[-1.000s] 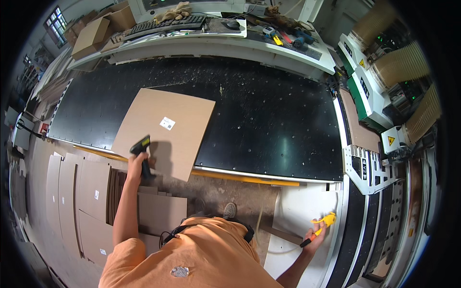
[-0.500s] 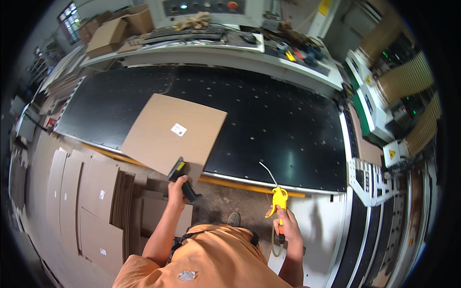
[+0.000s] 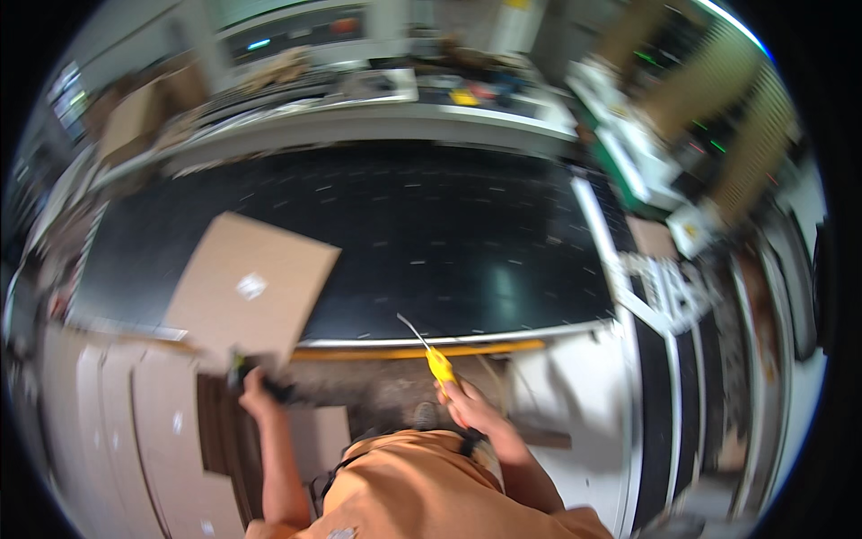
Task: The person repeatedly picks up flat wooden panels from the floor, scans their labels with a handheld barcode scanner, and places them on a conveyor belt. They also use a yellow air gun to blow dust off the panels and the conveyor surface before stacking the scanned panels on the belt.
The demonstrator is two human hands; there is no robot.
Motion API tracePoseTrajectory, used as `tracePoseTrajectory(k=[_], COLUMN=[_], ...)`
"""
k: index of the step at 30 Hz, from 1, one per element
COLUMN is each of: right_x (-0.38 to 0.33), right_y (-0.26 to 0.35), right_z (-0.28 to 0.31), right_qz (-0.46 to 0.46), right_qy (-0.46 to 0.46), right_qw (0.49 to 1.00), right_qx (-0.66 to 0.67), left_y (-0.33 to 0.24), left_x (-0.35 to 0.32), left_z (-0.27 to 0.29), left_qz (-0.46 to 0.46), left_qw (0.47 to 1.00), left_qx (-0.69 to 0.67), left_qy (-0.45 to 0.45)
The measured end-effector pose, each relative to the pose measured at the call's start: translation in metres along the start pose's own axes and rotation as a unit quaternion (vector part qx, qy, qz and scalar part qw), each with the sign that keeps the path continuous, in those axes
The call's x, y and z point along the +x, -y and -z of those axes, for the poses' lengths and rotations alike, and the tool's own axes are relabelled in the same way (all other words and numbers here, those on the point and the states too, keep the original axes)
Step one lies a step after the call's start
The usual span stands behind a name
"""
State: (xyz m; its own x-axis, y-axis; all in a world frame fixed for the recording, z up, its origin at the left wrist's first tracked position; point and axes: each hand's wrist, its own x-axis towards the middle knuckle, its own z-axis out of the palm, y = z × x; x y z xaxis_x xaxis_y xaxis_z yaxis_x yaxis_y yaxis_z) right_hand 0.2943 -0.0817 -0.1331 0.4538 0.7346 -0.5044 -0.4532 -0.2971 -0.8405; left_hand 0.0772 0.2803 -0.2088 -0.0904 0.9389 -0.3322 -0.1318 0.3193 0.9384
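Note:
My left hand [image 3: 259, 392] is closed around a black handheld scanner [image 3: 238, 370], smeared by motion, at the near edge of a brown flat panel [image 3: 269, 247]. Whether the scanner touches the panel I cannot tell. A small white label [image 3: 251, 287] is stuck on the panel, which lies on the left part of a black machine table [image 3: 404, 216] and juts over its front edge. My right hand [image 3: 467, 402] grips a yellow air blow gun [image 3: 439, 366], its thin bent metal nozzle pointing up and left over the table's front edge.
Brown panels [image 3: 153, 413] stand stacked at the lower left. Along the back runs a white shelf [image 3: 359, 117] bearing a keyboard and tools. Ribbed hoses [image 3: 759, 126] and a white slotted bracket [image 3: 660, 292] flank the table's right side. A yellow bar [image 3: 404, 353] runs along the front.
The view has swung to the right, blurring the picture, so the table and panel sit farther left. Both hands keep their tools, and the blow gun now tilts more to the left.

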Motion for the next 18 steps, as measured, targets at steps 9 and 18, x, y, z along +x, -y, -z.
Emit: tracePoseTrajectory(k=[9,18], right_x=[-0.001,-0.041], right_y=[-0.031,-0.078], right_z=[0.129,0.144], right_qz=[0.013,0.073], right_qy=[-0.652,-0.757], right_qw=[0.757,0.649], right_qx=[-0.024,-0.021], left_y=[0.001,-0.022], left_x=[0.131,0.173], left_z=[-0.007,-0.030], left_qz=[-0.072,-0.062], left_qw=[0.996,0.998], left_qx=[-0.052,0.012], left_qy=[0.010,-0.004])
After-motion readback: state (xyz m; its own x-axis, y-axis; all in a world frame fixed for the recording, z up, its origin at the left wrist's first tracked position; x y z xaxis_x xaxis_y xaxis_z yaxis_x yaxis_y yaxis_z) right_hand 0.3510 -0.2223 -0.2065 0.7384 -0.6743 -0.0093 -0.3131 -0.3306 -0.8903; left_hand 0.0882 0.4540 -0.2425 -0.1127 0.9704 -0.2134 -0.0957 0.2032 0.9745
